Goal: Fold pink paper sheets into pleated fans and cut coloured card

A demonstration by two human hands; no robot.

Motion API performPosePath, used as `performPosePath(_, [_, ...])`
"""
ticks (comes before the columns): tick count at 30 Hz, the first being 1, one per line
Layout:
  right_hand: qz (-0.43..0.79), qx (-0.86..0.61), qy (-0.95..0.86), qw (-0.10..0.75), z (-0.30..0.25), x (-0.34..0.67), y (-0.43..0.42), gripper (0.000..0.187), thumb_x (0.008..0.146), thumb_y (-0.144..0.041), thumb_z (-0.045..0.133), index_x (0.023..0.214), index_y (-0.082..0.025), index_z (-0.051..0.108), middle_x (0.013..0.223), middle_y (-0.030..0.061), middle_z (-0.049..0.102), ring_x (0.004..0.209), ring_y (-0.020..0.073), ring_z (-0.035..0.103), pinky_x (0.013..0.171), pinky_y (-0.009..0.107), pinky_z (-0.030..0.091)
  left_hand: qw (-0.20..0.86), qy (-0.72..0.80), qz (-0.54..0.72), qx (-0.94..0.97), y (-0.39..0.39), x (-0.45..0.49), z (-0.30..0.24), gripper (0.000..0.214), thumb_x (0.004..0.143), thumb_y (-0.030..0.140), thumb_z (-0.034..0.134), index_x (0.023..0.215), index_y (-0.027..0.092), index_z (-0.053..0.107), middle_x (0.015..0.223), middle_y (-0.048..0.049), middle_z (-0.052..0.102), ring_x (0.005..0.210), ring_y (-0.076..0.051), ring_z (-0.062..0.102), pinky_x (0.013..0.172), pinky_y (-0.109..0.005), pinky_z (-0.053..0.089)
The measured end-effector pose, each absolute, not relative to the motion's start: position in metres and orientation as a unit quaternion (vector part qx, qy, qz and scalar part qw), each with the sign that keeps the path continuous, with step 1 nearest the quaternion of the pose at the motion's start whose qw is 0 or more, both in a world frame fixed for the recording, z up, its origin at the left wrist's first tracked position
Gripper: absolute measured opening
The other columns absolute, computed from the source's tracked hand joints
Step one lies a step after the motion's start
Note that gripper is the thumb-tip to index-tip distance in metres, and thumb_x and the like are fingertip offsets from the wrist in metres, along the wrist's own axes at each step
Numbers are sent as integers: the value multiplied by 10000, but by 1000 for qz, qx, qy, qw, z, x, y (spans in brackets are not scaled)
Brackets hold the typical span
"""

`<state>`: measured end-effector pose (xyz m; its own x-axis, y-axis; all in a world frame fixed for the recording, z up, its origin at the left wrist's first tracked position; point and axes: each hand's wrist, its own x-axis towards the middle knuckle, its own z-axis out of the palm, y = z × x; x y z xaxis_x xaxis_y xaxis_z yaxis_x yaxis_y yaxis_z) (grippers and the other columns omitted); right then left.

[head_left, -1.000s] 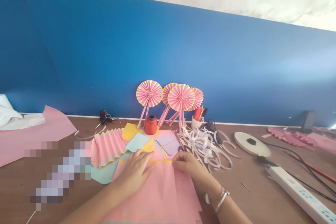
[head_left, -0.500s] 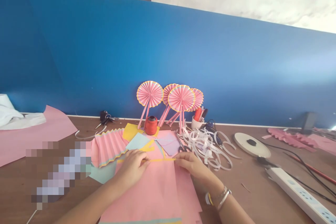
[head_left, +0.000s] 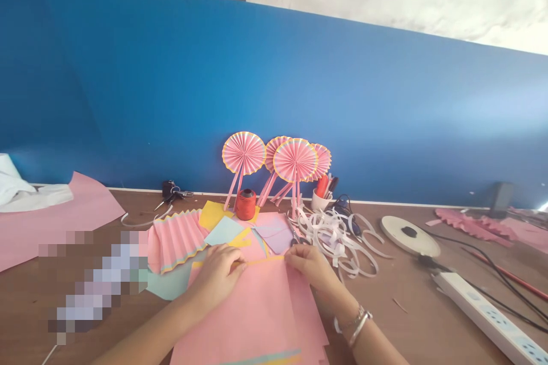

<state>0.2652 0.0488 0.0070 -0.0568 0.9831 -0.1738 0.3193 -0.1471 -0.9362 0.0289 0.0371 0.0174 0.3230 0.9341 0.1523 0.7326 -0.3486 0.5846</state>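
Observation:
A pink sheet of paper (head_left: pixel 248 308) lies in front of me, with a yellow strip along its far edge and blue and yellow bands at its near edge. At the left part of the far edge, my left hand (head_left: pixel 220 268) is closed, with thumb and bent fingers on the paper. My right hand (head_left: pixel 308 265) pinches the far right corner. More pink paper (head_left: pixel 310 319) lies beneath, sticking out to the right. Beyond my left hand rests a pleated pink paper (head_left: pixel 177 239) with yellow and blue edges.
Several round pink paper fans (head_left: pixel 244 153) stand against the blue panel (head_left: pixel 171 80). Near them are a red thread spool (head_left: pixel 246 205), a cup of pens (head_left: pixel 322 199) and curled white strips (head_left: pixel 329 236). To the right lie a round pale disc (head_left: pixel 409 235) and a power strip (head_left: pixel 488 313).
The pink sheet has turned slightly, its near edge shifting right and tilting up on the right. My right hand's fingers have drawn in a little at the corner. The left hand is nearly unmoved.

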Motion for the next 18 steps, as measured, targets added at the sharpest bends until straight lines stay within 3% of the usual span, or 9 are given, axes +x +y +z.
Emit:
performPosePath(4, [449, -613, -475, 444, 5, 270, 54, 260, 679, -409, 571, 593, -166, 541, 525, -29, 463, 436, 71, 313, 440, 227, 209, 202, 532, 245, 785, 38, 28, 13, 179, 819, 219, 466, 689, 211, 589, 785, -14, 660, 840, -212, 572, 813, -372, 363])
performPosePath(7, [404, -600, -523, 451, -1, 271, 58, 307, 731, -460, 538, 641, -169, 580, 563, -9, 497, 470, 99, 374, 472, 239, 277, 222, 521, 231, 791, 38, 30, 7, 169, 817, 194, 476, 698, 209, 596, 800, -15, 664, 857, -210, 568, 817, -367, 365])
performPosePath(12, [237, -576, -689, 371, -15, 258, 64, 290, 774, -306, 460, 890, -169, 687, 865, 90, 620, 806, 204, 567, 738, 322, 421, 171, 491, 251, 817, 29, 37, -5, 153, 784, 88, 488, 849, 201, 567, 895, -16, 607, 913, -194, 516, 810, -340, 366])
performPosePath(16, [33, -626, -739, 247, -4, 252, 70, 216, 779, -215, 498, 676, -198, 686, 1098, 99, 606, 1046, 266, 504, 856, 379, 354, 99, 477, 236, 841, 24, 42, -6, 149, 847, 112, 456, 769, 199, 548, 873, -18, 554, 890, -194, 476, 758, -327, 357])
performPosePath(18, [-8, -637, -745, 200, 7, 246, 79, 206, 749, -119, 499, 763, -196, 689, 1087, 89, 618, 1051, 258, 499, 852, 367, 334, 70, 480, 213, 848, 22, 45, -4, 183, 874, 123, 439, 759, 196, 562, 848, -22, 551, 869, -194, 476, 749, -334, 349])
